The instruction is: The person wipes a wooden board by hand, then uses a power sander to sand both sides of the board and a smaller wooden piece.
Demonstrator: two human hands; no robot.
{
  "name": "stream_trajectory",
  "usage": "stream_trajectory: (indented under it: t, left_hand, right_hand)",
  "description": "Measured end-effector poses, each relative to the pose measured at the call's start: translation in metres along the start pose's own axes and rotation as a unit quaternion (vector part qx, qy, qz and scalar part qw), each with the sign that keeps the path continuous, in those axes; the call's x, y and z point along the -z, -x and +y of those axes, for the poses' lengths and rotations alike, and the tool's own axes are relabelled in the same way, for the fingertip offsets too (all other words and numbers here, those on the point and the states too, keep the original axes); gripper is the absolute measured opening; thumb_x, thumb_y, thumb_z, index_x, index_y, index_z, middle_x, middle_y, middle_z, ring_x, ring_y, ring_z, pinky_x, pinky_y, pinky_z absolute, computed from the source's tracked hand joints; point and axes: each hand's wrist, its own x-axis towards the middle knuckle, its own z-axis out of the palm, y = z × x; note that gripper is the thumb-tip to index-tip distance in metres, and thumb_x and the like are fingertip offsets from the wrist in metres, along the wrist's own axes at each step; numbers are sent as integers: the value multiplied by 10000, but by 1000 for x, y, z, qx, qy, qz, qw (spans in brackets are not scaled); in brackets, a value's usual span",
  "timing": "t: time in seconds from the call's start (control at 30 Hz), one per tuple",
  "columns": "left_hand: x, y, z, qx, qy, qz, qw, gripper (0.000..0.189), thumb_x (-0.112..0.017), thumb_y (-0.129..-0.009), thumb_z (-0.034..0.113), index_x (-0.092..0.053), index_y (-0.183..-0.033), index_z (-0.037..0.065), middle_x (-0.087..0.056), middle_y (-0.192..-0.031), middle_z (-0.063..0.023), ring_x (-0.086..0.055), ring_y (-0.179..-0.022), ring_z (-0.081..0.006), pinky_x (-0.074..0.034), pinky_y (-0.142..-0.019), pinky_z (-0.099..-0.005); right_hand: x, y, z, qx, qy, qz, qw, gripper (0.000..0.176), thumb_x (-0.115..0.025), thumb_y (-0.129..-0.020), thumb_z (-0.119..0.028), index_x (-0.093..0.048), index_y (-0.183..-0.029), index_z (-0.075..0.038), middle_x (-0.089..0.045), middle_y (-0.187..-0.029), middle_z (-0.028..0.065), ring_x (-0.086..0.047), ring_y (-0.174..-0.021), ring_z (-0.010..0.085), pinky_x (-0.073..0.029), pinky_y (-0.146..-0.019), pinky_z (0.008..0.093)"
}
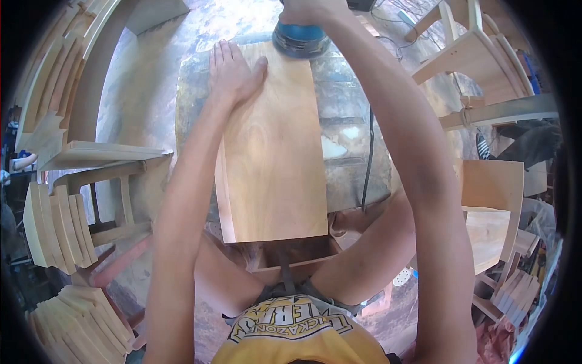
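Observation:
A long, pale wooden board (276,158) lies in front of me, its near end reaching between my knees. My left hand (235,76) rests flat on the far left part of the board, thumb spread away from the fingers. At the top edge of the view, my right hand (312,11) grips a blue and black electric sander (297,41). The sander sits at the board's far right corner, overhanging its right side. Part of my right hand is cut off by the frame, and the underside of the sander is hidden.
Beneath the board is a worn, stained work surface (348,158), with a black cord (368,158) running down its right. Stacked wooden pieces (79,321) stand at the left. Wooden furniture frames (479,54) are at the right, and a round perforated disc (401,277) lies by my leg.

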Motion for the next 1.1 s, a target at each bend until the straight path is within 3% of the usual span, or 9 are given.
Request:
stream_trajectory:
  t: [0.23,0.33,0.57,0.63,0.67,0.73,0.83,0.93,1.1]
  left_hand:
    - [14,59,21,-50,-32,-24,998,959,-433,-1012,608,-217,-1562,-147,-191,-1653,-334,-134,-1572,-417,-94,-1291,-442]
    - [28,105,32,-73,-9,-37,997,945,-441,-1017,594,-220,-1561,-145,-193,-1656,-325,-132,-1573,-411,-103,-1291,-441]
    - [48,194,60,-132,25,-45,990,927,-466,-1005,563,-222,-1563,-137,-191,-1656,-322,-107,-1577,-409,-82,-1296,-445]
    - [59,216,63,-179,70,-60,980,776,-497,-1019,430,-304,-1544,-107,-250,-1641,-309,-191,-1558,-408,-151,-1289,-451]
    - [58,216,59,-177,71,-59,980,776,-497,-1019,430,-304,-1544,-107,-250,-1641,-309,-191,-1558,-408,-151,-1289,-451]
    - [51,202,36,-116,224,-30,967,585,-508,-1017,260,-420,-1487,-77,-365,-1592,-290,-319,-1509,-405,-248,-1262,-455]
    - [38,150,5,-66,245,50,966,474,-497,-1000,129,-494,-1434,-61,-462,-1533,-270,-410,-1455,-403,-312,-1234,-459]
    - [32,97,-6,-141,112,30,983,479,-463,-1009,163,-500,-1424,-74,-477,-1516,-282,-408,-1459,-401,-290,-1245,-453]
    - [17,40,-10,-136,56,18,989,573,-409,-1029,264,-435,-1475,-94,-416,-1558,-299,-364,-1488,-404,-255,-1259,-457]
  right_hand:
    - [-4,-5,-15,-29,13,53,998,384,-769,-721,-243,-703,-1086,-143,-753,-983,129,-720,-1003,323,-591,-817,452]
    - [4,2,-23,-33,-5,-17,999,369,-769,-722,-241,-704,-1073,-148,-748,-1021,137,-718,-1006,327,-591,-817,452]
    - [24,66,-54,-12,-20,1,1000,341,-744,-717,-200,-706,-1048,-131,-738,-1010,183,-713,-1004,352,-589,-791,472]
    - [37,90,-66,1,-29,8,1000,340,-730,-721,-182,-704,-1053,-118,-731,-988,210,-714,-980,377,-589,-782,487]
    - [39,98,-70,4,-28,7,1000,340,-730,-721,-182,-704,-1053,-118,-731,-988,210,-714,-980,377,-589,-782,487]
    - [38,107,-77,-2,-11,-35,999,441,-765,-713,-268,-680,-1134,-172,-700,-1099,210,-691,-999,388,-583,-812,476]
    - [39,128,-79,-40,-3,-42,998,501,-691,-723,-230,-631,-1220,-210,-659,-1118,237,-699,-953,443,-572,-818,520]
    - [50,132,-74,-77,-6,-76,994,519,-685,-724,-225,-625,-1240,-217,-651,-1125,246,-694,-972,454,-579,-813,512]
    - [41,121,-60,-109,1,-55,993,530,-685,-726,-226,-627,-1252,-218,-645,-1123,253,-691,-973,466,-582,-814,508]
